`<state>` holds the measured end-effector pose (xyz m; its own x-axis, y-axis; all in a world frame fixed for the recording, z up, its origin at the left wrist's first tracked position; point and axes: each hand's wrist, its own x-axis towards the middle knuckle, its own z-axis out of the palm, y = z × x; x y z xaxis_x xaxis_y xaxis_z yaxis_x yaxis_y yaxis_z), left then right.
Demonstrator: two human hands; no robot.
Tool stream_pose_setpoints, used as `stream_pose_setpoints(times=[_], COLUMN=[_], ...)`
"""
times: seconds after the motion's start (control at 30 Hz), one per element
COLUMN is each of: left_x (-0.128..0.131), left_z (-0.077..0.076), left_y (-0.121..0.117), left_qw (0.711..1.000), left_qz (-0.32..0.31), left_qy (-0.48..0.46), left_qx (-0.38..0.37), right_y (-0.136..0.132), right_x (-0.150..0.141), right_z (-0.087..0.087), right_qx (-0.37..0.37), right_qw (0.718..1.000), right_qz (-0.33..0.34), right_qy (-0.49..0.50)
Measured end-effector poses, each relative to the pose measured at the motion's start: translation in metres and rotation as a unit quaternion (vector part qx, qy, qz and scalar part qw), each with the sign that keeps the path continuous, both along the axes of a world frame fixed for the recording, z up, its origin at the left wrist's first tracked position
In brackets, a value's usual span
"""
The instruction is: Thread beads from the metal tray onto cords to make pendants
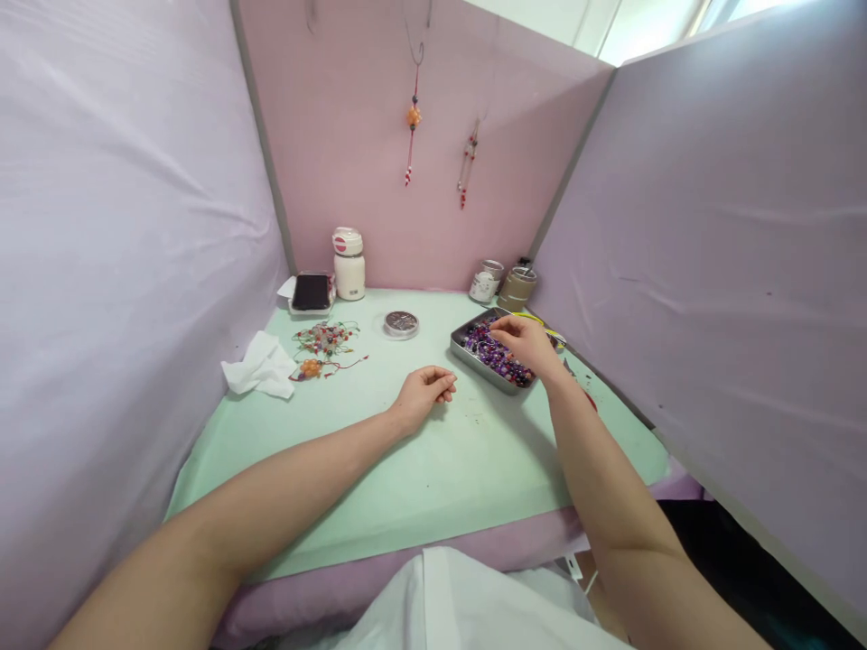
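A metal tray (485, 371) filled with purple, red and dark beads (499, 357) rests on the right of the green tabletop. My right hand (525, 343) is over the tray's right side, its thumb and fingertips pinched together just above the beads. What sits in that pinch is too small to make out. To the left of the tray, my left hand (425, 397) rests on the table with its fingers curled and thumb pressed to the forefinger. Whether a thread or bead is in it cannot be seen.
A round clear case (401, 325) lies mid-table. Strung bead pieces (325, 338), a white tissue (261, 366), a phone (312, 292) and a white bottle (349, 271) are at left. Two jars (486, 282) stand back right. A beaded charm (413, 117) hangs on the pink wall.
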<state>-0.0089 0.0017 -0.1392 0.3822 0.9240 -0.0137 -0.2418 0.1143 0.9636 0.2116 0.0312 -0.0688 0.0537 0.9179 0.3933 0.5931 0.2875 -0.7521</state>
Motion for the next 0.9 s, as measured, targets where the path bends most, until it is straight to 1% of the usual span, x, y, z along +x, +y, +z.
stream_pose_setpoints(times=[0.07, 0.1, 0.13, 0.2, 0.23, 0.27, 0.3, 0.4, 0.6, 0.77, 0.9], left_x=[0.000, 0.000, 0.000, -0.001, -0.001, -0.001, -0.001, -0.001, -0.001, -0.001, -0.001], left_z=[-0.001, 0.000, 0.000, 0.001, 0.001, 0.001, 0.002, 0.002, 0.004, 0.003, 0.001], left_y=[0.001, 0.001, 0.001, 0.000, 0.000, 0.000, 0.000, 0.000, -0.001, -0.001, 0.000], left_qw=[1.000, 1.000, 1.000, 1.000, 1.000, 1.000, 1.000, 1.000, 1.000, 1.000, 1.000], left_qz=[-0.001, -0.001, 0.000, 0.003, 0.003, 0.004, 0.004, 0.003, 0.004, 0.003, 0.005], left_qy=[0.001, 0.001, 0.001, 0.003, 0.004, 0.006, 0.008, 0.009, 0.008, 0.006, 0.001], left_qx=[0.000, 0.000, 0.001, 0.005, 0.006, 0.006, 0.005, 0.000, 0.002, 0.004, 0.005], right_y=[0.013, 0.020, 0.026, 0.036, 0.040, 0.042, 0.045, 0.048, 0.049, 0.049, 0.041], right_x=[0.003, 0.002, 0.000, -0.006, -0.009, -0.012, -0.014, -0.018, -0.020, -0.023, -0.021], right_z=[0.000, -0.002, -0.004, -0.009, -0.012, -0.015, -0.017, -0.022, -0.024, -0.025, -0.019], right_qx=[-0.006, -0.017, -0.033, -0.079, -0.103, -0.119, -0.131, -0.151, -0.179, -0.187, -0.157], right_qw=[0.994, 0.986, 0.975, 0.944, 0.928, 0.918, 0.910, 0.900, 0.883, 0.882, 0.892], right_qz=[-0.024, -0.024, -0.023, -0.018, -0.019, -0.021, -0.025, -0.038, -0.052, -0.057, -0.066], right_qy=[-0.107, -0.162, -0.217, -0.320, -0.358, -0.379, -0.392, -0.407, -0.430, -0.429, -0.419])
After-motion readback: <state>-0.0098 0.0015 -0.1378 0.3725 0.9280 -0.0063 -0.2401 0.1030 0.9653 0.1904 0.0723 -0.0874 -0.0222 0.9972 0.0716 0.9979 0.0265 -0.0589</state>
